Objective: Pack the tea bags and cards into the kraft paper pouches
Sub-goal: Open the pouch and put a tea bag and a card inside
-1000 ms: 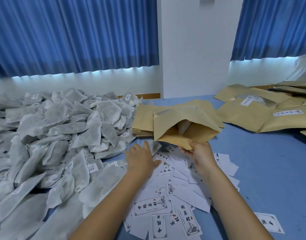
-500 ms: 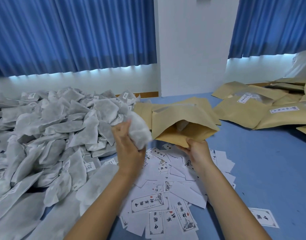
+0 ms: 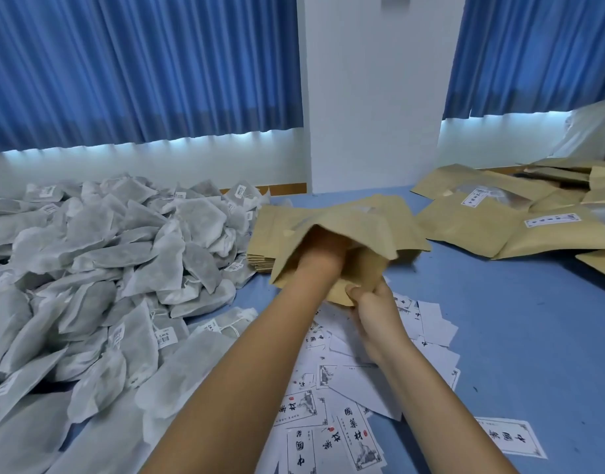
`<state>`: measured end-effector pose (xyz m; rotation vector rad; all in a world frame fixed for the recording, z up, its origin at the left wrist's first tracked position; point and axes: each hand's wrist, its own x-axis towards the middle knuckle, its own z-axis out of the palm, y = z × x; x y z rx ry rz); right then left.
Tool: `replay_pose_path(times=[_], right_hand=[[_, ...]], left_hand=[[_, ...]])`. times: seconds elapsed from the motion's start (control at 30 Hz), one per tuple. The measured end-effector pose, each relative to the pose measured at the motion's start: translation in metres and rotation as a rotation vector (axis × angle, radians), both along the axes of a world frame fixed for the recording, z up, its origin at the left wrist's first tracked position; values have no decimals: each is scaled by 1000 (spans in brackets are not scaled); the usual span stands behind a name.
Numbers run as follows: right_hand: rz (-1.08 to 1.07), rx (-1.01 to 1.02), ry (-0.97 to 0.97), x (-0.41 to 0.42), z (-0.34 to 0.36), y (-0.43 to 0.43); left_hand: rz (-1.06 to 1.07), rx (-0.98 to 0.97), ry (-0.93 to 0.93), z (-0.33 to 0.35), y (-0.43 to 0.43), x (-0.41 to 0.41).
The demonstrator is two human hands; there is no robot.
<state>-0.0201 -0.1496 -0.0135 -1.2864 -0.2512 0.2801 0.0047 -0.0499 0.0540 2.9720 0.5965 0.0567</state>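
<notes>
- Kraft pouch [image 3: 359,218] is held open above the cards [image 3: 328,405] on the counter [image 3: 533,336], the right hand [image 3: 379,313] pinching its lower edge.
- Left hand [image 3: 325,249], which was outside gripping a tea bag half a second ago, is now thrust inside the pouch; its fingers are hidden, so its grip cannot be told.

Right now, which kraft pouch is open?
The lifted pouch at centre: its mouth gapes around the left hand, and the right hand pinches its lower edge. The stack behind and the labelled pouches lie flat.

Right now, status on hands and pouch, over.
Right hand pinches pouch at its near edge, mouth open. Left hand inside the mouth, fingers hidden. Tea bags piled left, cards underneath; nothing in the way.
</notes>
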Motion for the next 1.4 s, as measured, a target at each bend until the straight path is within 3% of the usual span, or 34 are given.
replay_pose_path(times=[0.07,0.13,0.23,0.3,0.37,0.43,0.53,0.67,0.87,1.1,1.17,1.27,1.33,1.4], right_hand=[[20,-39,-32,3,0,-1],[7,-6,66,9,3,-4],[-34,61,124,20,3,-11],[-59,34,117,25,3,-14],[-60,27,154,26,1,-13],[-55,38,201,26,1,-9],[-49,47,213,24,0,-8],[-44,41,218,22,0,-9],[-20,63,243,20,2,-7],[33,24,115,15,1,-9],[19,-16,142,15,3,-8],[31,-47,174,17,2,-7],[60,-26,172,17,3,-7],[72,-17,180,17,4,-7]], left_hand=[[4,-39,32,2,6,-2],[-69,-48,10,4,-4,-13],[-351,136,-226,5,-30,-48],[-498,143,-299,-3,-37,-80],[-354,139,-220,-17,-34,-108],[-65,192,61,-34,-23,-118],[176,67,351,-58,-6,-112],[169,64,347,-59,9,-101],[122,170,15,-29,-5,-122],[-286,361,-599,-4,-49,-112],[-304,386,-628,-7,-44,-95],[-300,451,-512,-17,-39,-73],[-272,394,-533,-24,-36,-59],[-220,218,-629,-27,-33,-52]])
